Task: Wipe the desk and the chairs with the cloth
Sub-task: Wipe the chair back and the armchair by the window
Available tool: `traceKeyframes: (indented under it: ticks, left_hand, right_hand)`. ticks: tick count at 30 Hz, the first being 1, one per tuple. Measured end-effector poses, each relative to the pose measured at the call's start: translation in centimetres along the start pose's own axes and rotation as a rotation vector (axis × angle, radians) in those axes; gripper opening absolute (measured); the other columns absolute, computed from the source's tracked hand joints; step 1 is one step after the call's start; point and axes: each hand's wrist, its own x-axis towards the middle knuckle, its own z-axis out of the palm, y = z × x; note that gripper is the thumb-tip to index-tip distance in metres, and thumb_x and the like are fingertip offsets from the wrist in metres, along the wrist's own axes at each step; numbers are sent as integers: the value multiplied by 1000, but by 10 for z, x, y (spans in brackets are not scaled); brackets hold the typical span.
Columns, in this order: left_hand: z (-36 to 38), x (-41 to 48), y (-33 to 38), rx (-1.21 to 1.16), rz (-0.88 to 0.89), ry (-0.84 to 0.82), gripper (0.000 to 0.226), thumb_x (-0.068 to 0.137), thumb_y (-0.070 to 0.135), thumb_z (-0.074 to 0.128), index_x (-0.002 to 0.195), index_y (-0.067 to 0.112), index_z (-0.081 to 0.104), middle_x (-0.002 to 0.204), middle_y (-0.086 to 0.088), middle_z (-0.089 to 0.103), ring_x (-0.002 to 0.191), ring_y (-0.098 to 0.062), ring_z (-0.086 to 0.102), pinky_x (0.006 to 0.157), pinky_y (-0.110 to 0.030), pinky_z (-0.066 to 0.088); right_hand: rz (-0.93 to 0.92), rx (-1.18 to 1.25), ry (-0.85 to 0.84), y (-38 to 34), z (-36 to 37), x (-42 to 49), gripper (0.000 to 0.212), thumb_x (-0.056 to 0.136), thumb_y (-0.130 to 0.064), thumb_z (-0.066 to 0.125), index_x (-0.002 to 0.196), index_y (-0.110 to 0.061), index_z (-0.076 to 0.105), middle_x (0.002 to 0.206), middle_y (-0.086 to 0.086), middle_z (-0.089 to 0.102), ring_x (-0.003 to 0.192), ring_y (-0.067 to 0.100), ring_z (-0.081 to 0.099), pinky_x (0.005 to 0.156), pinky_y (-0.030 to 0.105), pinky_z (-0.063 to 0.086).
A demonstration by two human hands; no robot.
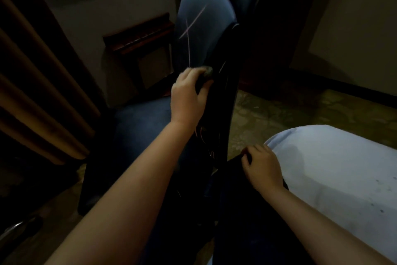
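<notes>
Dim room, low light. Step in hand, as I judge it: wiping the chair (pixel 202 17), along the line where the blue padded back meets its dark side frame.

- Left grip (pixel 189 93): fingers curled round the cloth (pixel 207 71), a small dark wad pressed against the lower chair back, just above the seat (pixel 139 127).
- Right grip (pixel 262 166): low at the frame's foot, on the side of the chair away from the seat. Fingers bent over something dark; cannot tell whether it holds the frame or merely rests there.
- White bed (pixel 335 170) lies on that same side of the chair, curtain (pixel 38 84) on the far side beyond the seat.

To do it well:
- Open the wad out flatter; bunched, little of it meets the fabric.
- Run long strokes down the back, then follow the frame edge and the seam.
- Steady the chair with the free hand so it doesn't swivel or roll.
- Pale stray threads on the padding may snag, so go lightly there.
- Seat looks unwiped, by my guess; no desk is in view.
</notes>
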Motion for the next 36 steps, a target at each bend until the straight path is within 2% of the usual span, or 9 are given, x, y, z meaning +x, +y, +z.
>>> traceKeyframes:
  ticks: [4,8,11,16,21,24,26,30,36]
  left_hand:
    - [-4,-28,-21,77,-111,-64,23,85,16,71,107,9,69,102,-3,66,97,-19,60,87,-40,51]
    - [-12,-3,1,88,-42,-45,23,81,16,75,102,8,71,99,-3,68,96,-20,61,85,-21,44]
    - [-15,31,23,29,26,-2,24,78,20,78,99,9,71,104,-2,62,98,-16,59,86,-22,47]
    - [-15,32,18,45,38,-30,24,79,23,77,99,11,70,95,6,60,86,-4,55,78,-6,41]
    - [-7,-16,-16,65,-100,-88,21,83,18,75,101,9,70,96,-3,66,89,-15,61,82,-28,51]
    - [-12,-34,-29,110,-169,-170,23,83,16,74,104,8,69,99,-5,66,93,-19,63,85,-31,51]
    - [-16,-28,-20,105,-162,-175,24,83,15,74,105,10,66,100,-4,66,94,-18,63,84,-30,52]
    - [-20,21,22,-20,-74,-17,36,81,14,76,112,10,59,100,3,64,92,-9,61,82,-20,49]
    - [-12,37,26,-23,18,27,15,81,11,74,95,8,69,93,5,64,85,0,57,79,-5,41]
  right_hand:
    - [27,-28,-14,3,2,0,10,85,-12,60,78,-13,66,77,1,60,73,18,53,65,36,46]
    - [17,-40,-11,3,3,0,10,86,-11,62,77,-14,66,76,0,59,71,16,51,62,29,37]
    - [23,-31,4,1,1,0,11,85,-10,63,75,-14,65,74,-4,56,67,12,46,59,20,28]
    - [25,-30,-6,7,3,1,10,85,-10,62,77,-14,66,77,2,62,70,15,50,64,28,35]
    - [25,-20,8,9,4,1,13,85,-10,61,73,-14,62,72,0,58,69,18,51,62,33,40]
    - [34,-23,23,7,4,1,16,82,-7,62,68,-13,58,68,0,54,66,18,49,60,32,37]
    - [33,-15,8,7,3,1,13,84,-8,62,71,-13,61,70,1,57,68,18,50,61,34,41]
    - [30,22,-25,6,0,1,11,88,-12,60,79,-16,66,78,0,62,72,16,54,68,36,47]
    - [37,5,-19,4,-2,0,11,87,-10,61,79,-11,68,79,3,64,72,18,54,65,33,44]
